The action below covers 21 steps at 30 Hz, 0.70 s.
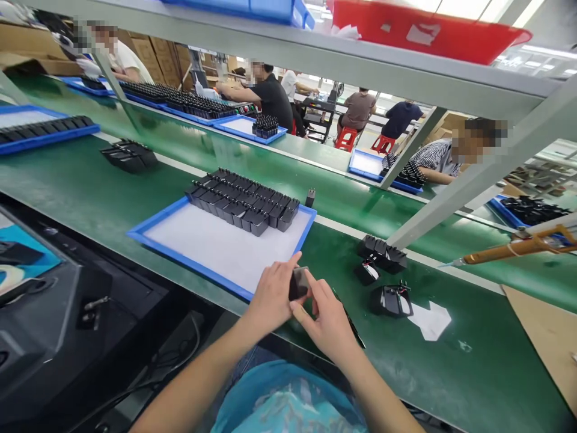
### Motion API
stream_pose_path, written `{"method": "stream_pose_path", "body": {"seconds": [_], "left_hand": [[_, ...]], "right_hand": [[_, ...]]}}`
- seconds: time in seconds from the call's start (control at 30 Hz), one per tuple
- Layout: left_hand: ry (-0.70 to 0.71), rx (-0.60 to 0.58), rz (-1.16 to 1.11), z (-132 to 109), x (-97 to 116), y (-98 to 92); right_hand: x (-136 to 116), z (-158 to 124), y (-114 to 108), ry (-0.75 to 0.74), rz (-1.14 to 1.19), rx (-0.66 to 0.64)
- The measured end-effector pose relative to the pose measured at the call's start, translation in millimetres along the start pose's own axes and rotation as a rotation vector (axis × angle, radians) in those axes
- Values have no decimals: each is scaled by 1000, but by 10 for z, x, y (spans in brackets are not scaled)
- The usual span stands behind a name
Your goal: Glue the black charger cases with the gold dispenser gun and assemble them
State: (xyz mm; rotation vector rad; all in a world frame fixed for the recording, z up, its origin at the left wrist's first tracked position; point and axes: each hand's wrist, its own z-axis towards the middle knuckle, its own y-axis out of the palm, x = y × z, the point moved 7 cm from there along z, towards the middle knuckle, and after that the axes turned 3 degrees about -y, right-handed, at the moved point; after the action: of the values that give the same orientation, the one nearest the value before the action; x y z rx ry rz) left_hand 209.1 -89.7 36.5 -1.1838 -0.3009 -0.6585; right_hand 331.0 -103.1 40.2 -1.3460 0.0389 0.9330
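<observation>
Both my hands meet at the near edge of the green belt. My left hand and my right hand are closed together around one small black plastic charger housing, fingers pinching its sides. Just left of them lies a blue-rimmed white tray with several black housings lined up in rows at its far end. To the right on the belt sit a cluster of black parts and one open black housing with wires showing.
A single black part stands beyond the tray. A white paper scrap lies right of the open housing. A tool with an orange handle hangs at right. A slanted metal strut crosses the belt. Other people work at the far side.
</observation>
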Motion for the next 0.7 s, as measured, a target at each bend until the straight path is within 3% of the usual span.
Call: {"method": "stream_pose_path", "body": {"seconds": [0.1,0.2,0.33,0.57,0.7], "left_hand": [[-2,-102,122,348,-374,-187],[98,-199,408,724,-639,-351],[272,-369,652,1066,-731,-276],[386,-366,685,1273,-678,122],[400,-283,719,1213,-734,128]], "right_hand": [[36,147,-171,-1,-62,-90],[211,409,-486,59,-168,-84],[530,933,-674,141,-244,-127],[1061,2084,-308,199,-275,-201],[1241,2777,-22,194,-252,-186]]}}
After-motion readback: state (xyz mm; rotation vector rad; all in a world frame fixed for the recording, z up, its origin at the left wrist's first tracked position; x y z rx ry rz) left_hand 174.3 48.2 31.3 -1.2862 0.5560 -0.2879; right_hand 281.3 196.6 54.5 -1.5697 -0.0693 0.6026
